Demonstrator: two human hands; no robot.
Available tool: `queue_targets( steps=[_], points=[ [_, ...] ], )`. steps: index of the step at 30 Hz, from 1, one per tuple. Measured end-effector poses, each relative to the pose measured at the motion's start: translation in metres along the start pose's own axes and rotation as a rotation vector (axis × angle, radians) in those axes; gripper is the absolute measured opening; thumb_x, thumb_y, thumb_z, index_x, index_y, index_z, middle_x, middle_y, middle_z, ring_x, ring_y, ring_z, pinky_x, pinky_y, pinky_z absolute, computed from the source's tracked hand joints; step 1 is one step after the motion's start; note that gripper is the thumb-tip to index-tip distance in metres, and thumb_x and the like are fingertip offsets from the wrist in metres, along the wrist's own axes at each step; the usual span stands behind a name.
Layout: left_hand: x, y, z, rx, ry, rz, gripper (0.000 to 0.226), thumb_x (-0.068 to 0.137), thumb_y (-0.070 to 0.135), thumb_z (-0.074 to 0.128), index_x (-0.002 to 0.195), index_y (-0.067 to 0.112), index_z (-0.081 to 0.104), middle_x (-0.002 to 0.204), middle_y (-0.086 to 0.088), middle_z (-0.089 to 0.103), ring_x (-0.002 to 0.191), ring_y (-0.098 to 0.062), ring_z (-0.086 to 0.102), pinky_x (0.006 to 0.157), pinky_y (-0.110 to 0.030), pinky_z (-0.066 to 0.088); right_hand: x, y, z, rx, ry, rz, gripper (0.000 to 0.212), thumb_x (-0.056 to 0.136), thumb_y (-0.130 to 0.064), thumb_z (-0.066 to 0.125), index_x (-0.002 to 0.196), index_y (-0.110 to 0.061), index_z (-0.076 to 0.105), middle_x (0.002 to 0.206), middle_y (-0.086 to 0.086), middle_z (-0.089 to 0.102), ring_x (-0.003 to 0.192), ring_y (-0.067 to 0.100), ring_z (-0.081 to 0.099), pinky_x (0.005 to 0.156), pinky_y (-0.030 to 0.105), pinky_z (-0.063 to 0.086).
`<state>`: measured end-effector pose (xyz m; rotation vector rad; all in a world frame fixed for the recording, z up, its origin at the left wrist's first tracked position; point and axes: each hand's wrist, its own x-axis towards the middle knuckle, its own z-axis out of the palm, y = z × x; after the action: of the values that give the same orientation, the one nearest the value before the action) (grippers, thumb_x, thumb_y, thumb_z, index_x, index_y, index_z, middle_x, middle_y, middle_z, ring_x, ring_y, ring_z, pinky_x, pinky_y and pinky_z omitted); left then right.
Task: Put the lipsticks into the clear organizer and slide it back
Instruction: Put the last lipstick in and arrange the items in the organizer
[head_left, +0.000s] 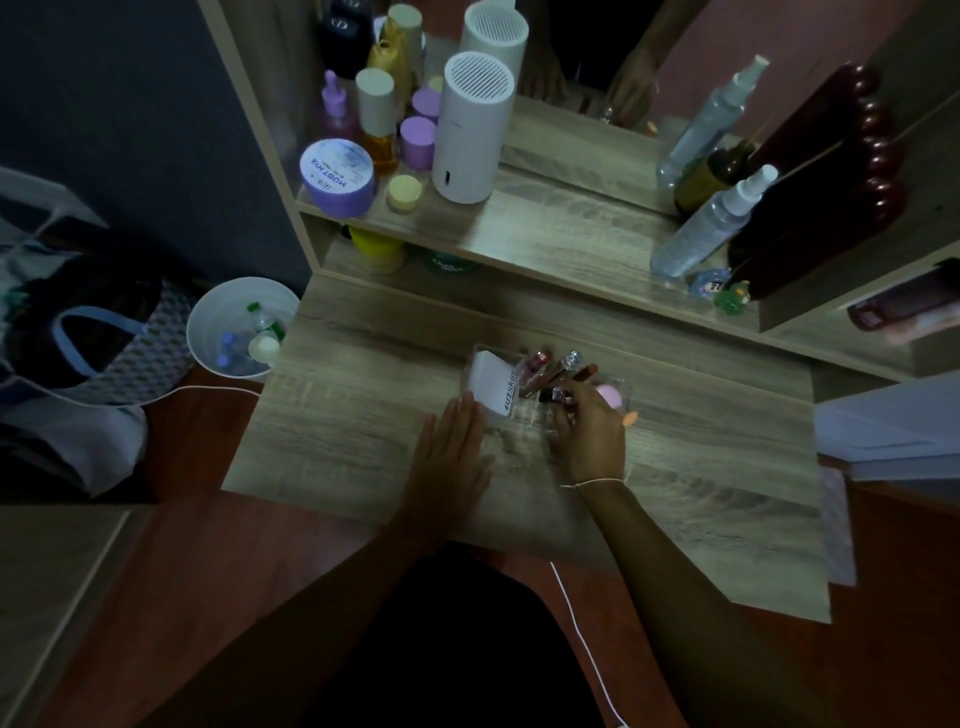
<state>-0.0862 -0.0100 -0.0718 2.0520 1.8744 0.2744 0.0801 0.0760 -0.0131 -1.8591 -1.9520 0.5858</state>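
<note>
Now left hand (452, 447) flat, grip open, beside clear organizer (524, 387); right hand (589, 431) grip pinching lipstick (553, 396)

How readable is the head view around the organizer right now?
Head view: dim overall, wide-angle bend at the edges; clear organizer walls nearly vanish against the tabletop; right hand and lipsticks slightly soft; left hand reads clearly.

Clear organizer (524, 410) on desk, lipsticks (553, 370) apparently upright inside
</note>
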Motion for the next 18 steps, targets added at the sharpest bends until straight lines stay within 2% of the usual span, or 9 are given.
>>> queue_targets(
  steps=[8, 13, 16, 18],
  points=[
    [-0.002, -0.002, 0.005, -0.066, 0.011, 0.005, 0.072, 0.090, 0.043, 0.040, 0.146, 0.004, 0.018, 0.153, -0.022, 0.021, 0.142, -0.036, 0.019, 0.113, -0.056, 0.020, 0.000, 0.000, 0.002, -0.015, 0.026, -0.033, 0.031, 0.085, -0.002, 0.062, 0.114, -0.012, 0.066, 0.100, 0.015, 0.073, 0.089, 0.030, 0.069, 0.078, 0.049, 0.057],
    [-0.006, -0.001, 0.003, -0.097, 0.014, 0.021, 0.070, 0.091, 0.043, 0.036, 0.146, 0.002, 0.020, 0.153, -0.023, 0.021, 0.142, -0.037, 0.020, 0.113, -0.057, 0.024, -0.006, 0.002, 0.001, -0.012, 0.058, -0.055, 0.030, 0.085, -0.003, 0.063, 0.113, -0.012, 0.066, 0.092, 0.015, 0.074, 0.079, 0.032, 0.070, 0.071, 0.046, 0.059],
    [-0.007, 0.001, 0.000, -0.112, 0.025, 0.025, 0.069, 0.091, 0.042, 0.038, 0.145, 0.001, 0.022, 0.152, -0.025, 0.023, 0.141, -0.039, 0.022, 0.112, -0.058, 0.026, -0.011, 0.003, 0.001, -0.012, 0.090, -0.069, 0.029, 0.084, -0.004, 0.064, 0.112, -0.012, 0.067, 0.095, 0.016, 0.074, 0.078, 0.034, 0.070, 0.066, 0.042, 0.058],
    [-0.007, 0.002, -0.002, -0.111, 0.023, 0.021, 0.069, 0.091, 0.042, 0.038, 0.144, 0.001, 0.023, 0.151, -0.026, 0.024, 0.140, -0.040, 0.023, 0.112, -0.059, 0.026, -0.015, 0.003, 0.001, -0.010, 0.096, -0.098, 0.030, 0.083, -0.001, 0.065, 0.112, -0.012, 0.066, 0.097, 0.017, 0.073, 0.080, 0.035, 0.070, 0.065, 0.045, 0.059]
  ],
)
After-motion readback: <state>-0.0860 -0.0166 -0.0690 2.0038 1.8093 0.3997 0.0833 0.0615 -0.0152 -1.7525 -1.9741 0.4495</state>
